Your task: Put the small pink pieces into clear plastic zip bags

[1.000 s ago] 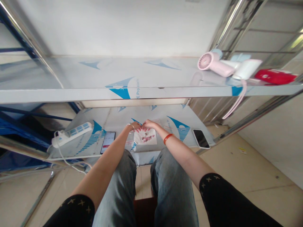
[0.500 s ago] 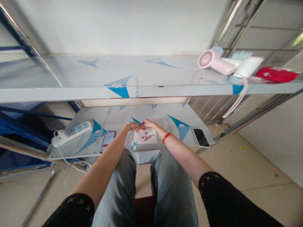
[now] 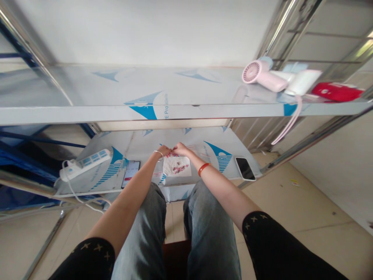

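My left hand (image 3: 164,150), with a silver bangle at its wrist, has its fingers closed in a pinch at the far edge of a small white sheet (image 3: 169,170). My right hand (image 3: 181,149), below an orange-red bracelet (image 3: 204,169), pinches right beside it, and the fingertips of both nearly meet. Whatever they hold is too small to make out. Red spots show at the fingertips. A pink and red pattern (image 3: 180,168) covers part of the white sheet, which lies on the lower metal shelf (image 3: 140,142) just in front of my knees.
A white power strip (image 3: 90,160) with a trailing cord and a phone (image 3: 131,174) lie to the left. Another phone (image 3: 245,169) lies near the right edge. Above, an upper shelf (image 3: 186,111) holds a pink handheld fan (image 3: 264,76) and a red packet (image 3: 336,91).
Both hands have shifted slightly away from the sheet, toward the back, and more of its top edge shows. The whole view has moved a little.
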`<action>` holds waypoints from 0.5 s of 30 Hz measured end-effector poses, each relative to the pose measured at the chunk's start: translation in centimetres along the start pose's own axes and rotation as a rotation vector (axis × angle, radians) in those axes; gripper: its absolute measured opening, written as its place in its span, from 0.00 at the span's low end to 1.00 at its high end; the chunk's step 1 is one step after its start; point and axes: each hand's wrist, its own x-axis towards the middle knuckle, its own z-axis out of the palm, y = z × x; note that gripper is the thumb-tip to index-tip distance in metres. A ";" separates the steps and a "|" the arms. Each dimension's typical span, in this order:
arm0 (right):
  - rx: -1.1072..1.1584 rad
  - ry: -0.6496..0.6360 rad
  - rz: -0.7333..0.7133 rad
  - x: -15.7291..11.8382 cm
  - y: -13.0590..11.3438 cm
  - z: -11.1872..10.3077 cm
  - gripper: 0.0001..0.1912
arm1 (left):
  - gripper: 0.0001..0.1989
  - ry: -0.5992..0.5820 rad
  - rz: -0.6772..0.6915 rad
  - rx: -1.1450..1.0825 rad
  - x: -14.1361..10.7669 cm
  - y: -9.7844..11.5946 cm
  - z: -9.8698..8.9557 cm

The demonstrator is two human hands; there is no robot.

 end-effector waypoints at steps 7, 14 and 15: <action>-0.035 0.059 0.000 0.3 0.1 0.0 0.10 | 0.16 0.070 -0.053 0.089 1.2 -0.1 0.3; -0.087 0.100 0.002 0.6 0.4 0.1 0.12 | 0.17 0.088 -0.042 0.041 1.6 -0.5 0.2; -0.109 0.108 0.001 0.8 0.5 0.1 0.12 | 0.17 0.083 -0.040 0.047 1.6 -0.6 0.2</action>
